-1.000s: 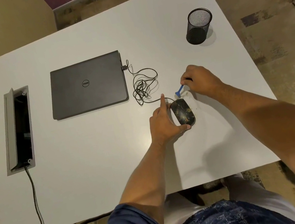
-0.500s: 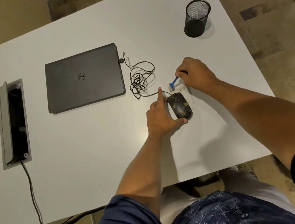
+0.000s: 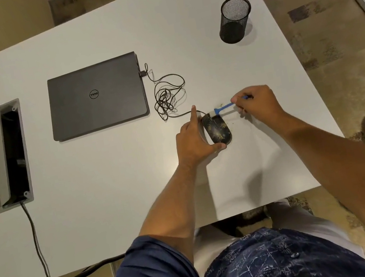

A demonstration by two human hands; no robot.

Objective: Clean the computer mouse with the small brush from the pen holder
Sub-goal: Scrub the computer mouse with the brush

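A black computer mouse (image 3: 217,129) speckled with yellowish dust lies on the white table (image 3: 114,199). My left hand (image 3: 192,139) grips its left side, thumb at the rear and index finger stretched along the front. My right hand (image 3: 257,103) pinches a small blue brush (image 3: 223,108), whose pale bristles touch the front of the mouse. The black mesh pen holder (image 3: 234,19) stands upright at the back right, apart from both hands.
A closed grey laptop (image 3: 96,96) lies left of the mouse, with the tangled mouse cable (image 3: 168,95) plugged into its side. A cable box (image 3: 8,154) is set into the table at the left. Dust specks lie beside the mouse. The table's front edge is near my body.
My right hand has shifted the brush so more of its blue handle shows, and the bristles now rest on the front of the mouse. My left hand keeps its grip.
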